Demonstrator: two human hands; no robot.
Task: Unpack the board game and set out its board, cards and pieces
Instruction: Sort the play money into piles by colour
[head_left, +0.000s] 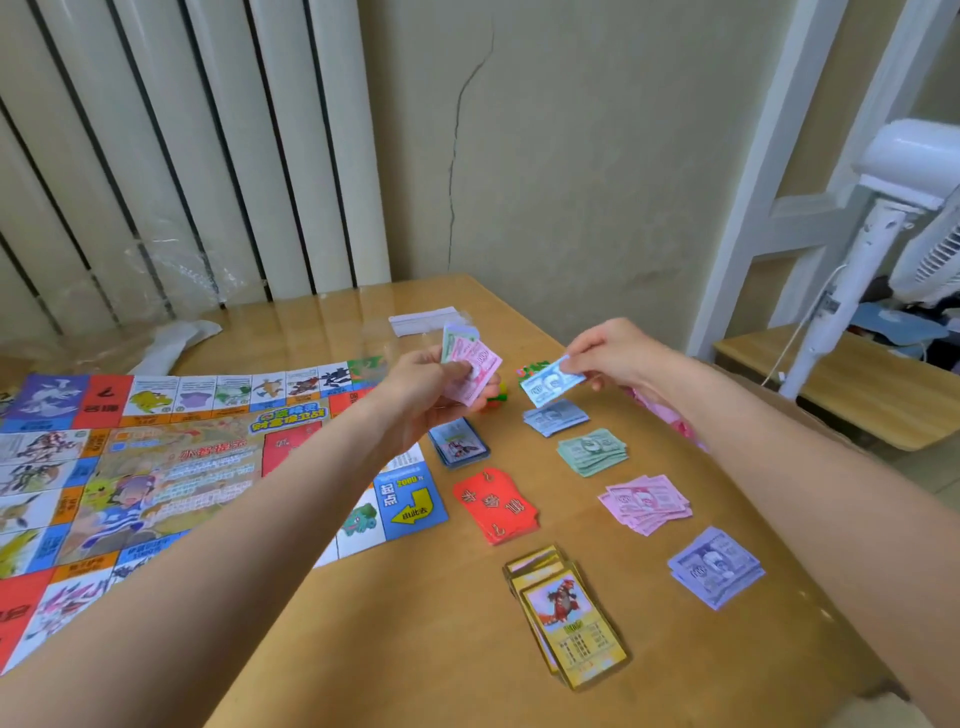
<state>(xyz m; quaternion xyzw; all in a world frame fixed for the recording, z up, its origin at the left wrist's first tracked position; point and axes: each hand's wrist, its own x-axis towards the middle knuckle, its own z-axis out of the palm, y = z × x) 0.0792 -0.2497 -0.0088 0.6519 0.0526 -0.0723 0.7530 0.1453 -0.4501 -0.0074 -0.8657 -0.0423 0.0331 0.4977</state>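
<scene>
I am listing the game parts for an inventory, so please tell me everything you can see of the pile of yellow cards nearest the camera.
The pile of yellow-bordered picture cards lies flat on the wooden table, nearest the camera, below the red card stack and left of the purple paper notes. The cards look like thin glossy card. The top one faces up, showing a red creature above a pale printed table. The pile is loosely fanned, the lower cards slipping out toward the far left. Neither hand touches it.

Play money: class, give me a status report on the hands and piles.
Left hand grips mixed notes. Right hand pinches blue note above blue pile. Nothing in the way.
</scene>
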